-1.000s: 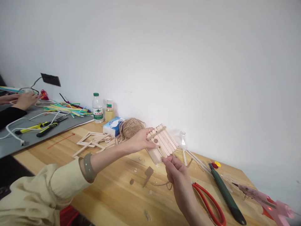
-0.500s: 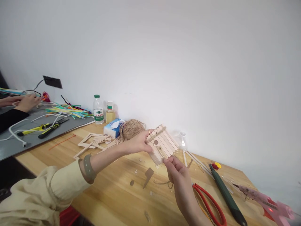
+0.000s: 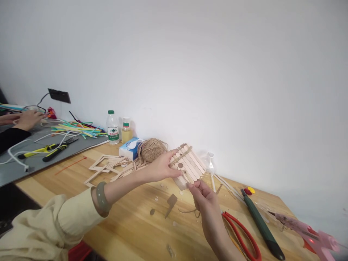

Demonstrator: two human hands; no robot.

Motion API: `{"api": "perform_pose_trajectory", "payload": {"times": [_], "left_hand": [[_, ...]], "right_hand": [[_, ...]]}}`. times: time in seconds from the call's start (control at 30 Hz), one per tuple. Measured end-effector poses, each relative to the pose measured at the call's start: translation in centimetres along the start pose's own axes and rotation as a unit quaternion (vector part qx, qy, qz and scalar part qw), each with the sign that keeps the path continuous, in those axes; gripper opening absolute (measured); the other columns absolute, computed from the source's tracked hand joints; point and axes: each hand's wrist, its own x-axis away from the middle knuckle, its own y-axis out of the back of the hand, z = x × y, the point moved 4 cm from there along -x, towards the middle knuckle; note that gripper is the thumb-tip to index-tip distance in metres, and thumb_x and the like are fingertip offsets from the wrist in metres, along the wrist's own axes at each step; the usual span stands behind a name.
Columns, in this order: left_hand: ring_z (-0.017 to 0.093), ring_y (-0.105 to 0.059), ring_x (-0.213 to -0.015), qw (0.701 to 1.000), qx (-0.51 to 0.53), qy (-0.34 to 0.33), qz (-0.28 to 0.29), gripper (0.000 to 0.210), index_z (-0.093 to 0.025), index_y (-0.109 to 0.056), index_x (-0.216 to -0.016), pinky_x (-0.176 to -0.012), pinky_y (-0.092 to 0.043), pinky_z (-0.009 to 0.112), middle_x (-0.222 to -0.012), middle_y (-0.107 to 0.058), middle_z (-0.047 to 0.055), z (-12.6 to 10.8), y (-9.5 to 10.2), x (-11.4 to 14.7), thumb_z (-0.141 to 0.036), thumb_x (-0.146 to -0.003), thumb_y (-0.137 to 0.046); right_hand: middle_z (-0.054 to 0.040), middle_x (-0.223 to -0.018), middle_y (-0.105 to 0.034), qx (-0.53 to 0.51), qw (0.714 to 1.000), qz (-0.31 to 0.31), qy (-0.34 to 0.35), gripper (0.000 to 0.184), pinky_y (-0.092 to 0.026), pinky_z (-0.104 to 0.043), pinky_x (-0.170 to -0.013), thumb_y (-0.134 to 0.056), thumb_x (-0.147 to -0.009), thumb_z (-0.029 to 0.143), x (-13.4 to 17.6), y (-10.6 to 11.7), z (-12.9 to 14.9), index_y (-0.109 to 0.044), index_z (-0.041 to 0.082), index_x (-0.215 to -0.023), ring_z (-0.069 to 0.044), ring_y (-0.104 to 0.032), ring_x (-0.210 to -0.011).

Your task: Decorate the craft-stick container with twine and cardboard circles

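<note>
Two hands [image 3: 162, 167] [image 3: 204, 198], stick panel [image 3: 191, 166] between, right perhaps pinching

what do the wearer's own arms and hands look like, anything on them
The left hand is ungloved, with a thin ring on one finger, a smooth grey-green bangle and a loose, pale beige sleeve. The right hand is also ungloved, with no sleeve or jewellery visible.

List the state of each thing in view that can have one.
Left hand: gripping the stick panel
Right hand: pinching the stick panel's edge
Stick panel: held up, tilted
Water bottle: upright, capped
Small bottle: upright, capped, partly filled
Twine ball: mostly wound
Glue gun: red light on
Yellow-and-black pliers: handles apart
Green tool: lying flat
</note>
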Motion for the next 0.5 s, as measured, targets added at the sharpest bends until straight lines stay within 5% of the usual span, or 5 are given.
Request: {"api": "perform_pose_trajectory", "payload": {"times": [0.3,0.5], "left_hand": [[0.016,-0.062,-0.080,0.998,-0.049,-0.032,-0.013,0.048,-0.011,-0.052,-0.112,-0.069,-0.049,0.024,-0.092,-0.065,0.005,0.13,0.05,-0.19,-0.017,-0.066,-0.065],[0.020,-0.065,-0.086,0.979,-0.189,-0.079,-0.001,0.040,-0.008,-0.048,-0.113,-0.072,-0.051,0.028,-0.097,-0.066,0.010,0.52,0.26,-0.58,-0.018,-0.075,-0.057]], "right_hand": [[0.0104,-0.051,-0.021,0.031,0.999,0.024,0.011,0.031,-0.008,-0.026,-0.048,-0.060,-0.074,0.045,-0.10,-0.04,-0.20,-0.044,0.021,-0.063,-0.009,-0.011,-0.049],[0.0100,-0.052,-0.020,0.096,0.994,0.048,0.020,0.030,-0.014,-0.023,-0.046,-0.051,-0.078,0.048,-0.42,0.15,-0.52,-0.043,0.021,-0.067,-0.010,-0.014,-0.049]]}}
